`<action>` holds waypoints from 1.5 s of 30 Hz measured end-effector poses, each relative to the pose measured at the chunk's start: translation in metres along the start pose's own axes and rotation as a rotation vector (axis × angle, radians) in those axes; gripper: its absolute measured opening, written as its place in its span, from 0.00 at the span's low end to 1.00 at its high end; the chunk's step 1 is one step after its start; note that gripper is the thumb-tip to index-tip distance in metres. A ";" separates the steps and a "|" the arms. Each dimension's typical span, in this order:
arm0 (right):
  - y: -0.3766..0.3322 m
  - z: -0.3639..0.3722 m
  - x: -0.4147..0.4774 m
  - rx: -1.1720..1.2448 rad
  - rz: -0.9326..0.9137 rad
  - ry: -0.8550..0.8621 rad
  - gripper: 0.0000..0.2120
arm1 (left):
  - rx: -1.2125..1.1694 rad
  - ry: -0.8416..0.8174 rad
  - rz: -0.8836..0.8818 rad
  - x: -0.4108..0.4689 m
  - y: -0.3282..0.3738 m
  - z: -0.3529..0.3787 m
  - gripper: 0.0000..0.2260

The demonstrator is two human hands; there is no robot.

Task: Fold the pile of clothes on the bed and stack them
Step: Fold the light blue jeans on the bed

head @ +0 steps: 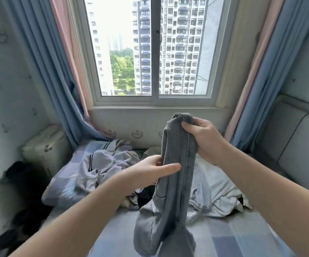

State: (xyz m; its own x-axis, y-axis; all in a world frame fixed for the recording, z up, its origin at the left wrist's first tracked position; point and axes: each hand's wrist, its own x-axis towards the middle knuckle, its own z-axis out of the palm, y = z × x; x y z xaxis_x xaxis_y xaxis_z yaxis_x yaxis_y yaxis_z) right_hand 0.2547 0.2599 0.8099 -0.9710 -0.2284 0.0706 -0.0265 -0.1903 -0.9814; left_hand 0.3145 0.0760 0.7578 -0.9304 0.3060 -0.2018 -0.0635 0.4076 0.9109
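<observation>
My right hand (pixel 196 134) grips the bunched top end of a grey garment (pixel 174 182) and holds it up over the pile of clothes (pixel 109 164), with fingers and thumb curled tight into the cloth. My left hand (pixel 150 169) pinches the same garment halfway down, the thumb laid straight across its near face and the fingers behind it. The garment hangs lengthwise and its lower end sags onto the checked blue bed sheet (pixel 233 238) on the near side of the pile. The pile itself is rumpled pale grey and white pieces, unfolded. Beyond the pile is the window (pixel 153 52), flanked by blue and pink curtains (pixel 44 62). Left of the pile stands a cream suitcase (pixel 46 147).
</observation>
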 end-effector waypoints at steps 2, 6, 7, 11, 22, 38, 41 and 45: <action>0.002 0.001 0.001 0.044 0.014 0.003 0.09 | 0.100 0.209 0.090 0.010 -0.020 0.014 0.15; 0.004 -0.009 0.000 0.168 0.045 -0.008 0.09 | 0.163 0.216 0.115 0.018 -0.052 0.014 0.11; 0.006 -0.012 -0.001 0.194 0.052 -0.011 0.09 | 0.161 0.161 0.131 0.019 -0.059 0.012 0.14; 0.011 -0.022 -0.007 0.255 0.081 -0.051 0.10 | 0.048 0.147 0.201 0.020 -0.070 0.009 0.22; 0.018 -0.044 -0.008 0.146 0.136 -0.176 0.13 | -0.019 0.498 0.328 0.019 -0.056 0.004 0.11; 0.128 0.017 -0.067 -0.668 -0.041 -0.066 0.15 | -0.127 0.417 0.498 -0.003 0.013 -0.018 0.15; 0.148 0.015 -0.057 -0.657 0.043 -0.059 0.10 | -0.069 0.426 0.482 -0.005 0.010 -0.025 0.14; 0.149 0.004 -0.069 -0.429 0.106 -0.136 0.07 | 0.258 0.610 0.424 0.001 -0.027 -0.064 0.11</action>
State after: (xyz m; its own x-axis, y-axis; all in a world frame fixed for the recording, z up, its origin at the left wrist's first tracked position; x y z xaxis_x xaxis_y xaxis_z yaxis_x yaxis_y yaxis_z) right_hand 0.3183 0.2431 0.6599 -0.9344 -0.3541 -0.0399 -0.0523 0.2472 -0.9676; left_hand 0.2920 0.0108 0.7559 -0.8952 -0.0157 0.4453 0.3576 0.5711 0.7389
